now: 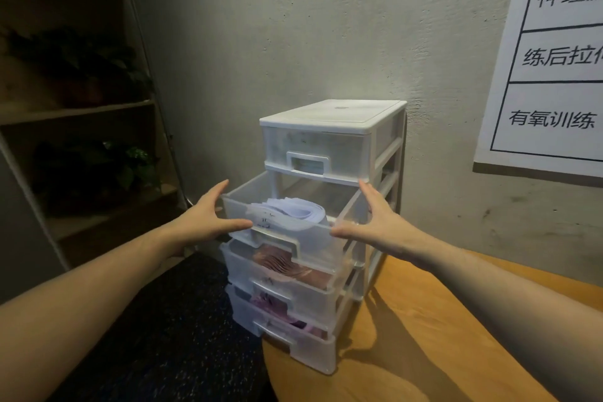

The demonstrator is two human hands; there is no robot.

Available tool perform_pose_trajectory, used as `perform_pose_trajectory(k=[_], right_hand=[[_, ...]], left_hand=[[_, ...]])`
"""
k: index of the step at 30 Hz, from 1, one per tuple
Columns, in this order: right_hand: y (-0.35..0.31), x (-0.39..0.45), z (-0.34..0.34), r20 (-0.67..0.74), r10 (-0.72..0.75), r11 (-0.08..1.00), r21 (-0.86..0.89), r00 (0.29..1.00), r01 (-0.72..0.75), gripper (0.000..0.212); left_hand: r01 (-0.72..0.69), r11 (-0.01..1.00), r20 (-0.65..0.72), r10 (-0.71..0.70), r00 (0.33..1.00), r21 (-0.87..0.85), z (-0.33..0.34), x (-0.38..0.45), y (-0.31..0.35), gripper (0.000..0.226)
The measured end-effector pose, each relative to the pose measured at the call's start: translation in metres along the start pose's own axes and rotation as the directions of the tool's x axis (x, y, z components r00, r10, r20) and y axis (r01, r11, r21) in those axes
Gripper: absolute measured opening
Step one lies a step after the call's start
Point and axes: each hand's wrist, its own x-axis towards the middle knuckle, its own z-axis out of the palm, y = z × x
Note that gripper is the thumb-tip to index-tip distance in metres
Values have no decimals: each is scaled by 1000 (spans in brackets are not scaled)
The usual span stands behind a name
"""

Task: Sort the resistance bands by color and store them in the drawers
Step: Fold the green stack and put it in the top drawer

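**Two hands at the second drawer, pulled out**

Hands: left hand [205, 222] and right hand [378, 222] set well apart, one at each front corner of the open drawer [346, 206]. Each has its thumb on the drawer's front panel and its straight fingers along the drawer's outer side wall; neither hand curls round anything.

Wall poster [551, 55]: white sheet with black ruled boxes and printed characters, upper right.

Shelving [65, 114]: dark wooden unit, far left, bearing potted plants [130, 166].

Table [424, 336]: round-edged, orange-brown wood, lower right.

Drawer unit [332, 114]: white frame with translucent drawers, standing on the table's left edge. Top drawer [313, 153] shut.

Contents: white resistance bands [293, 209] lie folded in the open drawer. Brownish-orange bands [280, 264] show through the third drawer; pink bands [277, 307] through the fourth. Both lower drawers protrude slightly.
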Motion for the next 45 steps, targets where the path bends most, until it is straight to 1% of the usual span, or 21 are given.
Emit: perform_pose_trajectory(k=[2, 3, 4, 6, 7, 9, 12, 14, 15, 17, 18, 20, 23, 26, 31, 35, 37, 41, 45], right_hand=[[4, -2, 4, 48, -12, 998, -54, 999, 14, 146], [6, -2, 6, 49, -18, 996, -87, 999, 22, 148], [7, -2, 8, 27, -20, 993, -114, 999, 23, 150], [6, 1, 12, -68, -12, 992, -125, 998, 3, 152], [5, 3, 13, -114, -8, 993, -120, 993, -5, 151], [8, 7, 14, -166, -14, 994, -105, 986, -4, 147], [18, 14, 7, -169, 18, 999, -23, 985, -22, 141], [23, 15, 2, -164, 30, 1000, 8, 986, -29, 133], [24, 16, 0, -177, 6, 1000, 6, 984, -5, 125], [26, 18, -2, -217, -64, 998, -10, 974, 63, 107], [27, 20, -3, -236, -89, 996, -18, 968, 88, 101], [32, 28, -2, -257, -94, 995, -6, 962, 96, 96], [41, 40, 0, -291, -44, 997, 51, 956, 61, 98], [50, 49, -1, -300, -19, 994, 95, 954, 49, 97], [57, 60, -6, -333, -5, 995, 93, 943, 38, 91], [59, 67, -5, -344, -9, 995, 94, 939, 44, 88], [60, 68, -4, -344, -11, 993, 103, 939, 49, 88], [59, 64, -9, -303, 27, 994, 105, 953, 5, 92], [50, 46, -7, -208, 80, 997, 35, 975, -74, 98]], left_hand=[[48, 994, -41, -52, 998, -95, 8, 0, -4, 121], [65, 990, -60, -73, 996, -127, 11, 2, -5, 120], [77, 986, -80, -90, 993, -149, 14, 3, -5, 118], [81, 981, -116, -102, 988, -173, 15, 7, -7, 116], [76, 981, -119, -98, 988, -178, 16, 10, -8, 114], [56, 985, -103, -73, 992, -163, 19, 17, -7, 100], [18, 989, -121, -36, 992, -147, 30, 26, 2, 75], [-7, 991, -147, -13, 989, -136, 38, 34, 8, 67], [-17, 991, -159, -4, 987, -130, 41, 39, 11, 65], [-27, 994, -176, 8, 984, -109, 49, 47, 16, 64], [-31, 995, -181, 13, 983, -98, 53, 51, 19, 63], [-39, 995, -183, 22, 983, -90, 59, 60, 22, 62], [-37, 997, -179, 25, 983, -62, 67, 72, 27, 60], [-28, 1000, -189, 28, 982, 3, 71, 85, 29, 57], [5, 995, -172, 12, 985, 98, 80, 103, 36, 61], [38, 995, -194, -20, 981, 94, 82, 112, 40, 60], [28, 996, -178, -13, 984, 86, 82, 112, 39, 62], [10, 994, -150, 6, 989, 109, 76, 101, 34, 66], [17, 986, -89, -2, 996, 164, 64, 80, 27, 67]])
